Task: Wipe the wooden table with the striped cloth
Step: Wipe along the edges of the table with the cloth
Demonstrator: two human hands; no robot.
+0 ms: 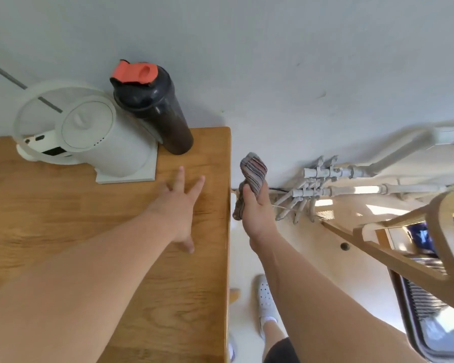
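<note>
Honey-brown wood forms the rectangular tabletop (37, 205), which fills the left half of the view. At its far edge stands a white plastic electric kettle (102, 142) on a square white base (131, 178). Just beside it on the right is a tall black bottle with an orange-red flip lid (163, 113). The left hand (178, 205) reaches over the tabletop near its right edge, fingers straight and spread apart. The right hand (256, 213), past that edge, is clamped round the bunched striped cloth (254, 169), held in the air off the tabletop.
</note>
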